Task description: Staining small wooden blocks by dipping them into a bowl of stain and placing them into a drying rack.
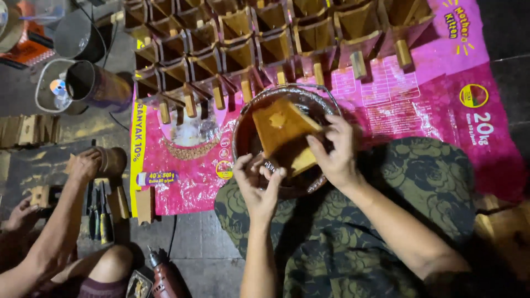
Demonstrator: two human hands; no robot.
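right hand (337,157) grips wooden piece (284,129) over stain bowl (245,124) | left hand (259,185) pinches its lower edge | risk: wet wood may slip, splashing pink mat (430,105)

Rows of wooden pieces (265,38) block beyond the bowl (241,118); bare pink sheet (441,105) lies open rightward.

Wooden piece (281,129) in bowl (243,118), rows of pieces (265,38) behind

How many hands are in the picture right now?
4. The wearer's left hand and right hand hold a wooden piece over the bowl. A co-worker's hands are at left: upper hand, lower hand.
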